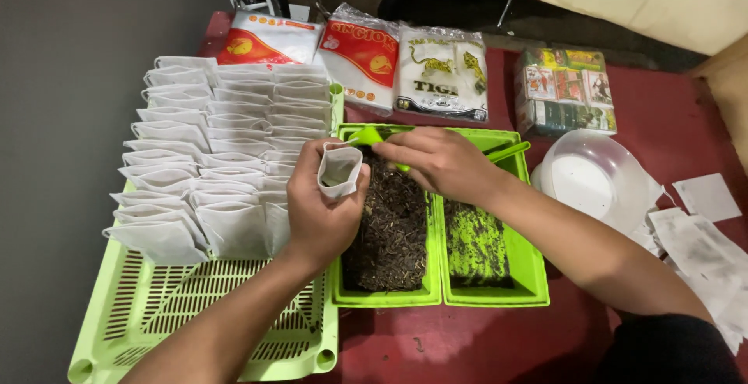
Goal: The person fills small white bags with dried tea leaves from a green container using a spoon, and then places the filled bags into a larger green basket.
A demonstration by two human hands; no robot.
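Note:
My left hand (pixel 319 213) holds a small white filter bag (pixel 339 170) upright with its mouth open. My right hand (pixel 436 162) grips a green plastic scoop (pixel 368 136) whose tip is at the bag's mouth. Both hands hover over a green tray (pixel 382 294) heaped with dark loose tea leaves (pixel 393 228). A second green tray (pixel 538 275) to the right has only a thin scatter of leaves.
A green slatted basket (pixel 156 314) on the left carries rows of filled white bags (pixel 218 142). Sealed plastic packets (pixel 366 57) and a stack of small boxes (pixel 565 92) lie at the back. A clear plastic bowl (pixel 596 177) and loose white bags (pixel 701 236) are at the right.

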